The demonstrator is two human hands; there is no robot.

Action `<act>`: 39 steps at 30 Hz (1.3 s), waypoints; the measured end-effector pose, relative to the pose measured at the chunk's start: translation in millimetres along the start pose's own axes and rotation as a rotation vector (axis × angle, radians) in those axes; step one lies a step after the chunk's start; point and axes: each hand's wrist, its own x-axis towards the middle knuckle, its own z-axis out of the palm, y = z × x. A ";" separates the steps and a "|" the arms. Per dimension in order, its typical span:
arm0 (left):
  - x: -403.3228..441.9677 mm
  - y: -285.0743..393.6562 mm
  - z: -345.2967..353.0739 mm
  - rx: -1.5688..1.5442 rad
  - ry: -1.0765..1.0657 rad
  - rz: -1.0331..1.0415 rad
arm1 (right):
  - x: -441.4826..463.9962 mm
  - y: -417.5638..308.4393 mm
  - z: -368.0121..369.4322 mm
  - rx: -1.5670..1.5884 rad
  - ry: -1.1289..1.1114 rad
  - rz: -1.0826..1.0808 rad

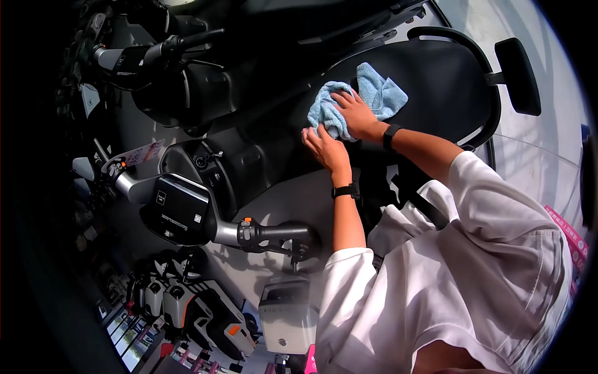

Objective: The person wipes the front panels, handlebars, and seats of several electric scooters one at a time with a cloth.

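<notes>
A light blue towel (324, 111) lies bunched on the black scooter seat (439, 84), with a loose flap spread toward the right. My right hand (358, 116) presses on the towel, its fingers partly sunk in the folds. At the towel's near left edge is my left hand (327, 151), thumb and fingers bent around the border of the cloth. Some of its fingertips are hidden. Each wrist wears a black band. Behind the seat stands a padded black backrest (518, 76) beside a curved grab rail (492, 118).
The scooter's handlebar (280, 232) and dark display (177, 209) are on the left. Another scooter (134, 65) stands close beside it at upper left. Below are a pale box (288, 318) and more parked scooters (205, 311). Light floor tiles (529, 146) show at right.
</notes>
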 end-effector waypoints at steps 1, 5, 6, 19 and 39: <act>-10.5 -2.5 -4.6 0.012 0.006 0.028 | -6.4 -1.0 -0.4 -0.012 -0.007 -0.041; -49.0 0.7 -22.7 -0.059 -0.132 0.067 | -53.7 -1.1 -20.3 -0.060 -0.148 -0.040; -55.5 5.5 -20.9 -0.069 -0.134 0.071 | -68.1 1.2 -22.9 -0.050 -0.144 -0.028; -88.2 102.1 26.8 -0.087 -0.335 0.224 | -130.4 105.5 -62.5 -0.202 -0.072 -0.074; -109.2 334.7 107.3 -0.312 -0.408 0.919 | -340.4 240.4 -139.0 0.256 0.368 0.543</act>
